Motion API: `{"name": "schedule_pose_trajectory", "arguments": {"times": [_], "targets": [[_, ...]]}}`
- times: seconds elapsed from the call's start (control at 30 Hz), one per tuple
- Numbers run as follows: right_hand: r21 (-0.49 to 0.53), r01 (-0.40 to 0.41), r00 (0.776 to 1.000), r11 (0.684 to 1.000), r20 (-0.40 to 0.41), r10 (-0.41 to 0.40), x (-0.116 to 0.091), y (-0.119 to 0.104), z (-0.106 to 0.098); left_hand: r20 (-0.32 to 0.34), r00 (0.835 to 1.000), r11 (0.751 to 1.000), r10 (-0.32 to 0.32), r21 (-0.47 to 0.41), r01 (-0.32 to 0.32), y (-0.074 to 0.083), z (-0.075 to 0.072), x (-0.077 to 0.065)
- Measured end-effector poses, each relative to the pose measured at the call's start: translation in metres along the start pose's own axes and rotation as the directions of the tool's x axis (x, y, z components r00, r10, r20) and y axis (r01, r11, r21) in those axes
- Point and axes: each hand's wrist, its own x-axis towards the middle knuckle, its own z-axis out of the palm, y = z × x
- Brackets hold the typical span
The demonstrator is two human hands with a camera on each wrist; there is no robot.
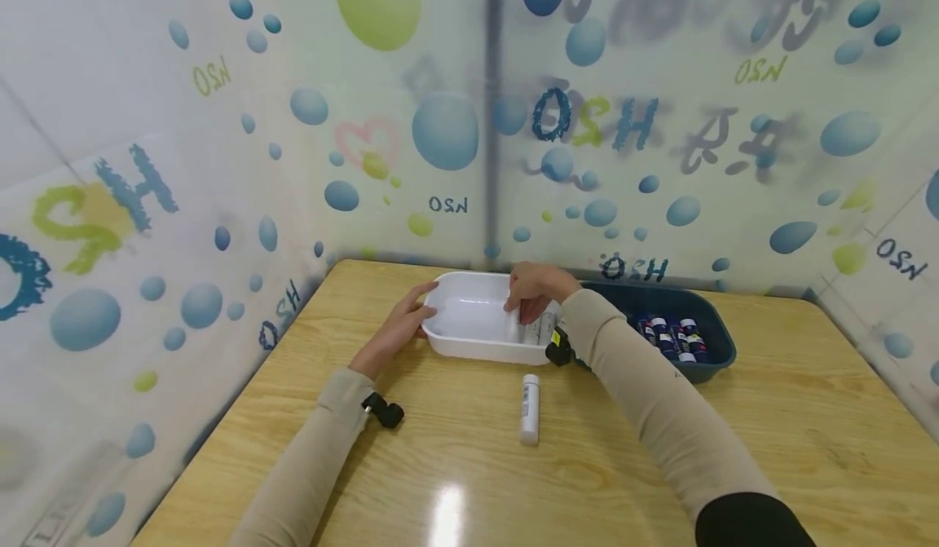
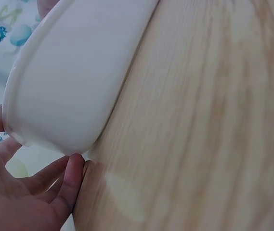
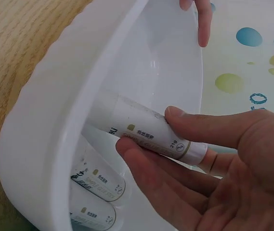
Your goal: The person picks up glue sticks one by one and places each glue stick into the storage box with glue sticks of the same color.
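A white plastic basin (image 1: 469, 350) sits toward the back of the table. My left hand (image 1: 396, 323) holds its left end, fingers at the rim and against the lower side in the left wrist view (image 2: 35, 192). Inside the basin, my right hand (image 3: 209, 163) pinches a white glue stick (image 3: 146, 127) between thumb and fingers, its far end close to the near wall. Two more white glue sticks (image 3: 98, 178) lie side by side in the basin's right part. Another white stick (image 1: 530, 408) lies on the table in front of the basin.
A dark teal bin (image 1: 722, 339) stands right of the basin, partly behind my right forearm. Several dark blue tubes with white caps (image 1: 663, 339) lie in it. The wooden table (image 1: 411, 482) meets patterned curtain walls (image 1: 440, 229) at the back and left.
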Motion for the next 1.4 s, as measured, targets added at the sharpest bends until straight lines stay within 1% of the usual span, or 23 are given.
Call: {"name": "schedule_pose_trajectory", "arguments": {"times": [0.2, 0.37, 0.47, 0.63, 0.8, 0.97, 1.03, 1.17, 1.3, 1.4], "targets": [[-0.037, -0.016, 0.999, 0.999, -0.029, 0.015, 0.003, 0.002, 0.006, 0.001, 1.000, 1.000, 0.015, 0.008, -0.015, -0.001, 0.000, -0.002], [-0.062, -0.052, 0.998, 0.997, -0.044, 0.049, 0.006, 0.004, 0.009, 0.001, 1.000, 1.000, 0.018, 0.006, -0.018, -0.001, 0.000, -0.001], [-0.078, -0.066, 0.997, 0.995, -0.037, 0.063, 0.007, 0.007, 0.009, -0.003, 1.000, 1.000, 0.014, 0.002, -0.014, -0.001, 0.000, 0.001], [-0.108, -0.064, 0.998, 0.992, -0.032, 0.061, 0.010, 0.010, 0.009, -0.002, 1.000, 1.000, 0.020, 0.004, -0.020, -0.002, 0.000, 0.002], [-0.134, -0.061, 0.998, 0.989, -0.017, 0.059, 0.014, 0.009, 0.012, -0.009, 1.000, 1.000, 0.006, -0.006, -0.006, -0.002, 0.000, 0.002], [-0.144, -0.099, 0.995, 0.985, 0.004, 0.101, 0.018, 0.012, 0.014, -0.010, 1.000, 1.000, 0.011, -0.006, -0.011, 0.000, -0.001, 0.002], [-0.148, -0.115, 0.993, 0.982, 0.005, 0.117, 0.018, 0.013, 0.014, -0.007, 1.000, 1.000, 0.014, -0.006, -0.014, 0.001, -0.001, 0.002], [-0.160, -0.121, 0.992, 0.980, -0.002, 0.122, 0.017, 0.014, 0.015, -0.008, 1.000, 1.000, 0.013, -0.012, -0.013, 0.001, -0.001, 0.002], [-0.150, -0.133, 0.991, 0.980, -0.012, 0.133, 0.015, 0.012, 0.017, -0.004, 1.000, 1.000, 0.014, -0.005, -0.014, 0.001, -0.001, 0.001], [-0.156, -0.121, 0.993, 0.980, -0.026, 0.118, 0.011, 0.010, 0.017, -0.002, 1.000, 1.000, 0.012, -0.003, -0.012, 0.000, -0.001, -0.001]]}}
